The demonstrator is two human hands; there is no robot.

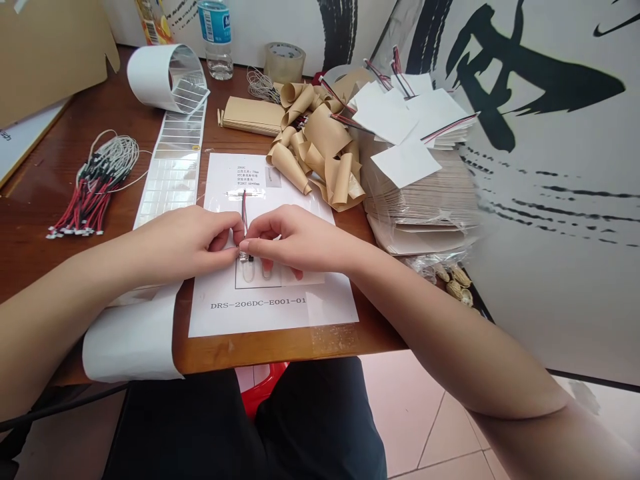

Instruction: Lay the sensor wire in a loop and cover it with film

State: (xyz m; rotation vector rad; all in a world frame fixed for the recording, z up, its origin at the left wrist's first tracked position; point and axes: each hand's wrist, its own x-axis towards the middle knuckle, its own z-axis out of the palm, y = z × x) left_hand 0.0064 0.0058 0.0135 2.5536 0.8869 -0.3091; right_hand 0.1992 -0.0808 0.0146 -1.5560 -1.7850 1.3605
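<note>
A printed sheet lies on the table with a wire harness on it, its red and black leads running up the page. My left hand is closed, thumb and fingers pinched at the lower part of the harness. From the other side my right hand pinches the same spot, fingertips meeting those of the left. Below the fingertips show a small shiny clear piece and a black bit, partly covered. Pale wire loops lie inside the drawn rectangle on the sheet.
A strip of labels runs along the left, beside a bundle of wire harnesses. Curled brown papers, a tall stack of white cards, a tape roll and a water bottle stand behind. Peanuts lie at right.
</note>
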